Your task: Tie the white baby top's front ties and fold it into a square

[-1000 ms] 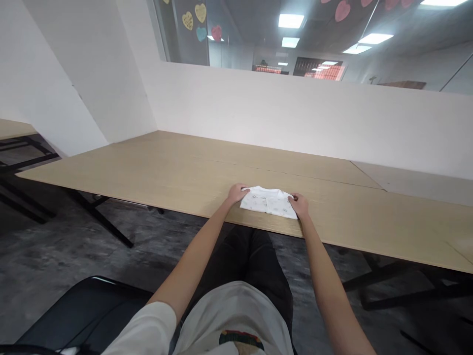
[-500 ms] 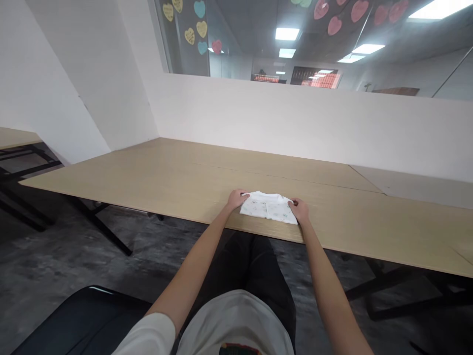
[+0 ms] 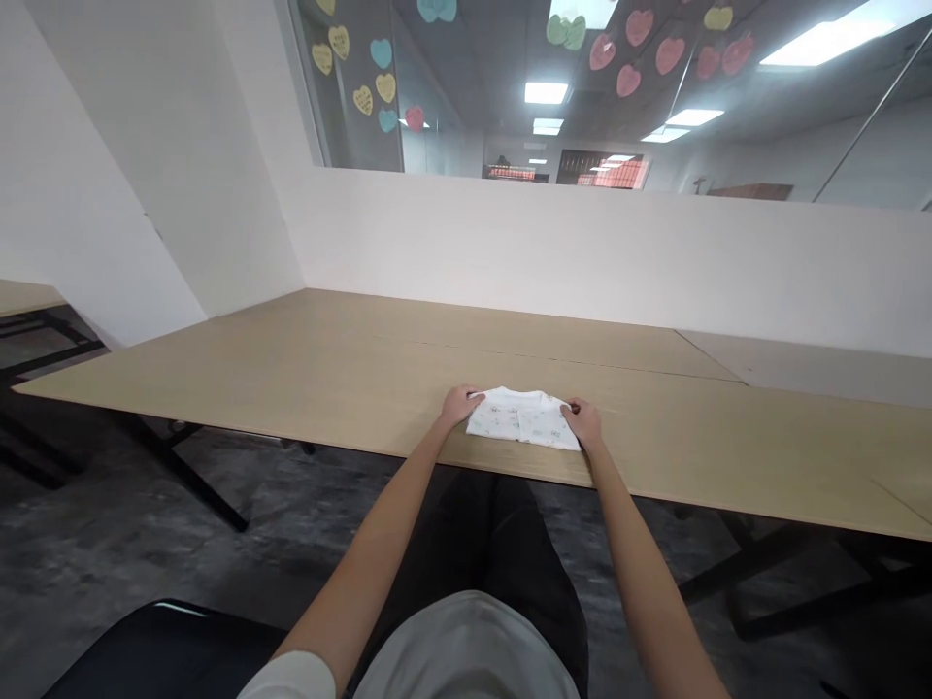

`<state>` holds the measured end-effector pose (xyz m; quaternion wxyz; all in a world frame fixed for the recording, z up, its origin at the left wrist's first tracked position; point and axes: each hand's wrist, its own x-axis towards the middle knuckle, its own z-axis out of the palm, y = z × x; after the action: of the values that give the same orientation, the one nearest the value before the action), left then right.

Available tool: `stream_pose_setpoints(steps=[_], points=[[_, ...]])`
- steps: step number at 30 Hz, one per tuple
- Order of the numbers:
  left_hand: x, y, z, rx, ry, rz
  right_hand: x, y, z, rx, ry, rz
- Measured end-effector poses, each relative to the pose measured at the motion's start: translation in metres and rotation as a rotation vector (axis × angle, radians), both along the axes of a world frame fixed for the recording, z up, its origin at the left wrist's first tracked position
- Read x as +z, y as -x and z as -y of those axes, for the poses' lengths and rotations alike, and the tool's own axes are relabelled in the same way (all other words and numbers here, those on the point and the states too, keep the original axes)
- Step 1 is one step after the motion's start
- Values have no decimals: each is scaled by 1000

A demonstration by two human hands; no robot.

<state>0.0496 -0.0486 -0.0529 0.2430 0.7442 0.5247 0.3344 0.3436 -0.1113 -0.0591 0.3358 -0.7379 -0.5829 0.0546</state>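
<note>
A small white shirt (image 3: 518,419) with a fine scattered print lies folded near the front edge of the table (image 3: 349,369). Its curved neckline points away from me, and a fold or seam runs down its middle. At the upper left corner, my left hand (image 3: 459,404) pinches the cloth between thumb and fingers. My right hand (image 3: 584,423) grips the opposite upper corner the same way, fingers curled. Both forearms reach in from the bottom of the view.
Behind the table rises a white wall (image 3: 466,243) with a window (image 3: 466,87) above it, dotted with heart-shaped notes. A black chair (image 3: 167,650) stands at lower left. Another table (image 3: 25,296) shows at far left. Black table legs (image 3: 182,471) reach the dark floor.
The camera view has tilted up slightly and shifted, so table and wall sit a little lower. Both hands keep hold of the shirt's corners, and the shirt lies almost as before.
</note>
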Motion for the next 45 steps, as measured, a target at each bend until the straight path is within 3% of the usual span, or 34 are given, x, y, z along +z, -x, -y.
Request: stream_pose_setpoints(steps=[16, 19, 22, 25, 28, 32, 34, 35, 37, 39, 42, 45], points=[[-3, 2, -3, -12, 6, 31, -2, 1, -1, 19, -32, -68], [-3, 2, -1, -17, 12, 73, -5, 1, -1, 29, -98, -201], [5, 1, 0, -30, 2, 199, 0, 1, 2, 77, -231, -502], [39, -1, 3, -90, -51, 319, 27, 0, 8, 125, -390, -771], [103, 0, 10, -119, -248, 252, 82, -4, 17, 178, -586, -813], [200, 6, 25, -167, -681, -59, 169, -12, 33, 265, -754, -544], [231, 11, 31, -112, -810, -207, 200, -16, 38, 268, -729, -361], [239, 13, 32, -78, -844, -270, 209, -18, 38, 261, -693, -283], [239, 16, 27, -13, -852, -401, 215, -22, 32, 237, -567, -142], [221, 16, 15, 33, -775, -548, 204, -24, 18, 211, -378, 2], [173, 11, -6, 55, -503, -734, 168, -24, -11, 152, -41, 200], [123, 6, -21, 66, -220, -778, 128, -18, -34, 88, 204, 323]])
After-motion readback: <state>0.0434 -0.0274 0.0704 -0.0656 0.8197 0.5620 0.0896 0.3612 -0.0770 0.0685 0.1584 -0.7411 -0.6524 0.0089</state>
